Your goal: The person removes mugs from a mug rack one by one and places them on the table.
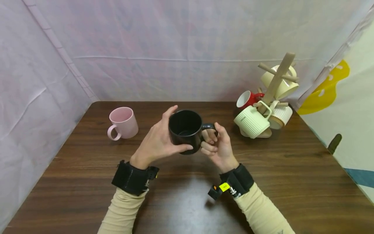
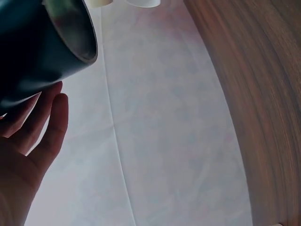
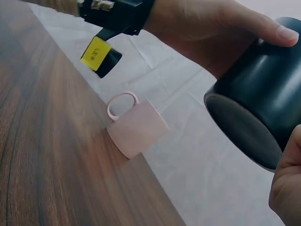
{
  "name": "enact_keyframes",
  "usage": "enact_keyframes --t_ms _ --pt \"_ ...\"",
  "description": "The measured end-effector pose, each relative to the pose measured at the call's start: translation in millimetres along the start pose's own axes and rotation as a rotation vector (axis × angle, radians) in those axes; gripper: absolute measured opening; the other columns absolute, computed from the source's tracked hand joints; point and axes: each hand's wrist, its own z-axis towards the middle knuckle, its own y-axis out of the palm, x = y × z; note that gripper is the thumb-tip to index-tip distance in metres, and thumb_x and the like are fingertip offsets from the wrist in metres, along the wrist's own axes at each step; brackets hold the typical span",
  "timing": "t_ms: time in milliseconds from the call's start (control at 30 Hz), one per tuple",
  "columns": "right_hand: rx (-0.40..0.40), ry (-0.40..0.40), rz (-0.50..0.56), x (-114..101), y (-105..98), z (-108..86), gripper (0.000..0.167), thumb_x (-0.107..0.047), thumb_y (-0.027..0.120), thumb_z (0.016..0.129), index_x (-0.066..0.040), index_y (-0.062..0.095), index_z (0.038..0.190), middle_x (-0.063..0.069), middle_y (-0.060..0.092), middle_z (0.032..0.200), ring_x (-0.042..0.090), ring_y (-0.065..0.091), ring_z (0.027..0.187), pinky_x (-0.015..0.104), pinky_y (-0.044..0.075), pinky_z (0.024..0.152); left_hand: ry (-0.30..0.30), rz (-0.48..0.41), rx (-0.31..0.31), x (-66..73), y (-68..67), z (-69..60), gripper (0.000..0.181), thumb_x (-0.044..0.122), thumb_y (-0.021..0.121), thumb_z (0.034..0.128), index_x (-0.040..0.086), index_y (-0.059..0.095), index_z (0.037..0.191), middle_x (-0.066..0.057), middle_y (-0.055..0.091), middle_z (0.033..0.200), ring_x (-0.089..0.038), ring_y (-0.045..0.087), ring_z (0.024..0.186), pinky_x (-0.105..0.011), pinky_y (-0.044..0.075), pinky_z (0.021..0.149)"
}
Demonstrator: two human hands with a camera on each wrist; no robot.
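A black mug (image 1: 187, 130) is held up off the table between both hands, its mouth tilted toward the head camera. My left hand (image 1: 157, 138) grips its left side, with the thumb across the front and the other fingers behind. The handle, on the mug's right, is held by my right hand (image 1: 217, 146), thumb at its top and fingers curled at the loop. The right wrist view shows the bare underside of the black mug (image 3: 244, 129). In the left wrist view, fingers (image 2: 54, 125) of the left hand lie close along the mug's wall.
A pink mug (image 1: 125, 123) stands upright at the left on the wooden table (image 1: 87, 182). Toward the back right, a wooden mug tree (image 1: 277, 78) carries a pale green mug (image 1: 252, 122), a red mug (image 1: 244, 99), a cream mug (image 1: 283, 87) and a white ribbed mug (image 1: 281, 115).
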Motion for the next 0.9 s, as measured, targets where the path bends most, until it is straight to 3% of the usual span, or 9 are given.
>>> enact_keyframes --t_ms 200,367,567,633,733,833,900 --pt "0.007 0.009 -0.012 -0.4 2.5 0.9 0.052 -0.034 0.058 0.103 -0.011 0.028 0.066 -0.002 0.019 0.067 0.005 0.018 0.045 0.016 0.018 0.044 0.040 0.006 0.046 0.7 -1.7 1.6 0.111 0.030 0.098 0.0650 -0.005 0.032 0.148 -0.022 0.060 0.128 -0.032 0.065 0.108 -0.047 0.054 0.087" --pt "0.083 0.012 -0.047 -2.3 2.2 -0.2 0.049 -0.033 0.062 0.101 -0.011 0.032 0.069 -0.001 0.021 0.071 0.006 0.018 0.047 0.016 0.021 0.045 0.077 0.069 0.083 -0.5 -0.1 2.2 0.106 0.033 0.098 0.0610 -0.009 0.041 0.140 -0.023 0.062 0.124 -0.032 0.067 0.102 -0.046 0.056 0.083" --pt "0.118 -0.005 -0.092 -0.2 1.5 0.1 0.032 -0.031 0.059 0.103 -0.009 0.059 0.080 0.000 0.040 0.072 0.007 0.025 0.048 0.015 0.029 0.046 0.078 0.098 0.097 -1.9 -0.7 -0.5 0.107 0.032 0.098 0.0596 -0.010 0.041 0.139 -0.024 0.062 0.124 -0.034 0.067 0.101 -0.046 0.057 0.081" --pt "0.131 -0.033 -0.152 -0.8 2.4 1.0 0.028 -0.030 0.057 0.104 -0.009 0.061 0.086 0.001 0.050 0.075 0.006 0.028 0.047 0.015 0.031 0.045 0.077 0.099 0.103 -1.9 -1.1 -0.8 0.107 0.031 0.098 0.0602 -0.010 0.041 0.140 -0.023 0.063 0.123 -0.033 0.067 0.102 -0.046 0.057 0.082" --pt "0.233 -0.104 -0.343 -4.0 5.9 2.0 0.019 -0.026 0.054 0.106 -0.012 0.060 0.094 0.002 0.062 0.083 0.005 0.037 0.045 0.016 0.034 0.044 0.069 0.117 0.121 -2.7 -1.9 -0.2 0.105 0.033 0.097 0.0610 -0.010 0.043 0.140 -0.023 0.063 0.122 -0.033 0.067 0.102 -0.046 0.057 0.082" --pt "0.417 -0.201 -0.531 -10.0 9.7 3.0 0.009 -0.016 0.052 0.106 -0.014 0.060 0.101 0.002 0.066 0.091 0.006 0.045 0.047 0.019 0.039 0.046 0.048 0.143 0.144 -5.2 -3.8 0.2 0.103 0.034 0.097 0.0607 -0.010 0.045 0.138 -0.022 0.064 0.120 -0.033 0.067 0.100 -0.046 0.057 0.080" --pt "0.536 -0.261 -0.570 -15.5 10.5 3.8 0.012 -0.009 0.049 0.105 -0.015 0.060 0.104 0.003 0.066 0.093 0.010 0.049 0.049 0.021 0.042 0.049 0.029 0.153 0.157 -7.2 -5.6 -0.3 0.103 0.034 0.097 0.0603 -0.010 0.046 0.137 -0.023 0.065 0.120 -0.034 0.068 0.099 -0.047 0.057 0.079"
